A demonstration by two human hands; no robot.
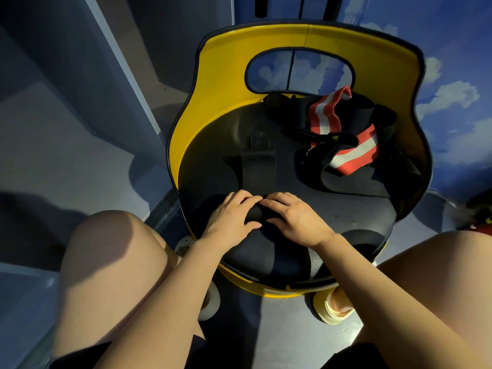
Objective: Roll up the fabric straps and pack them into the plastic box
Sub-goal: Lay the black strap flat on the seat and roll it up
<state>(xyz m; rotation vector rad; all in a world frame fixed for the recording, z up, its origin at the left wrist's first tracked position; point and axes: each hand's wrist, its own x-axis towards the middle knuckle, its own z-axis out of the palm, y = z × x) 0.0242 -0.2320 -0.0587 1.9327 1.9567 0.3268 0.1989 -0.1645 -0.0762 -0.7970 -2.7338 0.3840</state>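
A black fabric strap [258, 166] lies flat on the black seat of a yellow chair [226, 83], running away from me. Its near end is wound into a roll [258, 213] under both hands. My left hand [232, 217] curls over the roll's left side, thumb at the front. My right hand [294, 219] covers its right side, fingers bent over the top. At the back right of the seat lies a tangled pile of straps, black ones and red-and-white striped ones [343, 134]. No plastic box is in view.
The chair's yellow backrest rings the seat at the left, back and right, with a handle opening [299, 69] at the top. My bare knees flank the chair's front. Blue walls stand close on the left and behind. A sandalled foot [334, 306] rests below the seat.
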